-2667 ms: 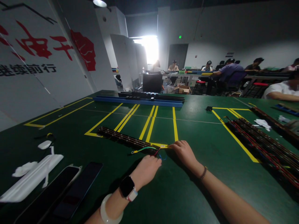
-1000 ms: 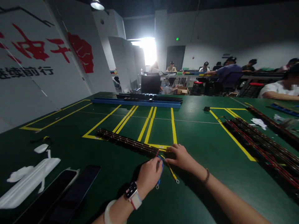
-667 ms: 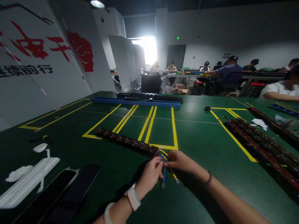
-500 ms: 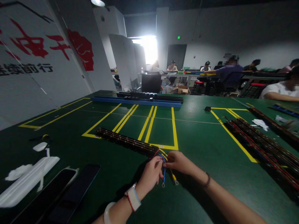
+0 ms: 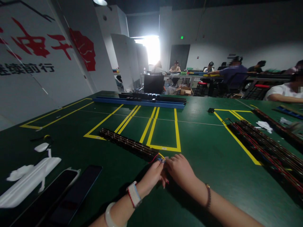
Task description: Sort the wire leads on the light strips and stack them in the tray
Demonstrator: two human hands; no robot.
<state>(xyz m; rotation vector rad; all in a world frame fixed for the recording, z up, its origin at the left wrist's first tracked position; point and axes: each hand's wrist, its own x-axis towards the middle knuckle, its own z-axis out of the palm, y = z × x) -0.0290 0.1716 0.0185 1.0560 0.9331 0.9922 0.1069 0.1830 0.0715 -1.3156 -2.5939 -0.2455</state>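
Watching remotely, I see the left hand [image 5: 153, 174] pinching wires [image 5: 161, 155], right hand [image 5: 181, 168] against it, grip unclear; the dark strip [image 5: 130, 143] runs lengthwise forward-left, nearer the left.

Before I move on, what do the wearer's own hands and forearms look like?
No gloves or sleeves show. Behind the left hand come a pale watch strap with a red edge and a smooth whitish bangle; behind the right hand is a thin dark bracelet, apparently beaded.
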